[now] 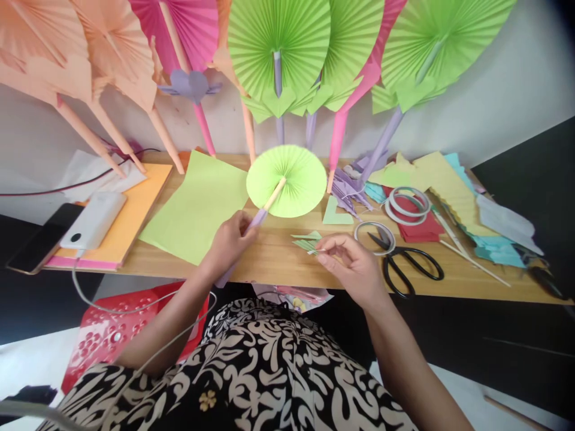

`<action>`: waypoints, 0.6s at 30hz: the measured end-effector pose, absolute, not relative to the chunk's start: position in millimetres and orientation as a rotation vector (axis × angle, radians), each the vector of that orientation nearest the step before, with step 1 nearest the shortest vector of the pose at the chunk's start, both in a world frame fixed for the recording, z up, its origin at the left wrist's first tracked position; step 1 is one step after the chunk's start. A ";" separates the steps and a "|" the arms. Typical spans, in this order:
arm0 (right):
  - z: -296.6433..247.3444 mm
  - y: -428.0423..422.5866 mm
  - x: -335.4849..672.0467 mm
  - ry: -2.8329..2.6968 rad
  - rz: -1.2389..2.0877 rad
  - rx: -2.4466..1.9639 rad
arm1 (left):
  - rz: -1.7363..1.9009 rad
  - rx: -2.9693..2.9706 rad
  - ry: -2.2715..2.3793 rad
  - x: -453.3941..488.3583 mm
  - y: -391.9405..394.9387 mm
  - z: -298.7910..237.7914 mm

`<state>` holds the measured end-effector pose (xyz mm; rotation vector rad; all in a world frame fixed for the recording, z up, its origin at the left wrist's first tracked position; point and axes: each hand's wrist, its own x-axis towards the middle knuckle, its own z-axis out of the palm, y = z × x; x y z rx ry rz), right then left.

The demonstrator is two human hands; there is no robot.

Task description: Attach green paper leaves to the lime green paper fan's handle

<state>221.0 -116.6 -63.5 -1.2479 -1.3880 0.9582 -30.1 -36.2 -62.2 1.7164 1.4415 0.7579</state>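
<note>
The paper fan [287, 179] is round and light green, with lots of little folds. It is opened all the way and lies flat, up and to the left of the black scissors [406, 263]. Its stick [271, 202] is tan near the fan and purple lower down. The left hand [229, 242] holds the purple end. The small green paper piece [308, 244] has folds too. It sits just left of the scissors, pinched by the right hand [350, 266].
</note>
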 end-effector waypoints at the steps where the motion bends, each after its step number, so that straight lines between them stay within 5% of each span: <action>1: -62.3 -114.3 218.3 -1.380 0.963 -1.234 | 0.809 1.588 1.307 -29.0 -37.5 -58.6; 6: -51.4 -100.8 205.9 -1.395 0.907 -1.237 | 0.854 1.188 0.843 -12.5 -37.7 -47.8; 18: -22.1 -76.1 189.9 -1.456 0.618 -1.307 | 1.057 1.173 0.817 28.2 -45.2 -46.1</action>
